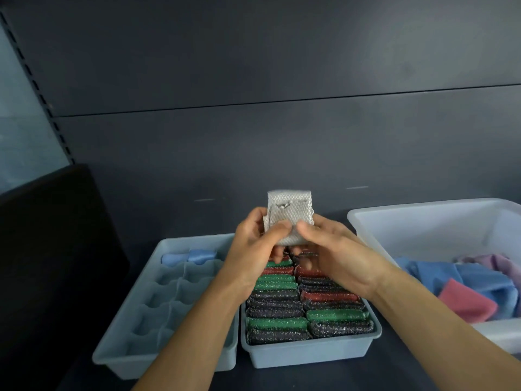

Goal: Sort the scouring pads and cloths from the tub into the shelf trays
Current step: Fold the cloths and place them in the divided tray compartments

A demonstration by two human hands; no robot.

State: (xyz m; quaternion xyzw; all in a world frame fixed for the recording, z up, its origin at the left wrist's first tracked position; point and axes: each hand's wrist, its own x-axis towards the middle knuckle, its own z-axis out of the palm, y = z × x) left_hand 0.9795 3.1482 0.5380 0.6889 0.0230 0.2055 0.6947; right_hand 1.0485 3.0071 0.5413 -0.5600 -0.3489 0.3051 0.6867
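Left hand (251,249), right hand (338,252): both bare. Forearms (203,314) bare too, from behind the fingers back to frame bottom.

A: Left hand (253,244)?
B: Raised, thumb and curled fingers pinching the mesh cloth (290,214) at its left edge.
A: Right hand (335,249)?
B: Just beside the left, thumb pinching the same cloth; forearms converge.

Shop: slotted shelf upright (45,100), stocked trays (310,358).

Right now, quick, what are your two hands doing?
Left hand: holding the silver cloth.
Right hand: holding the same cloth.
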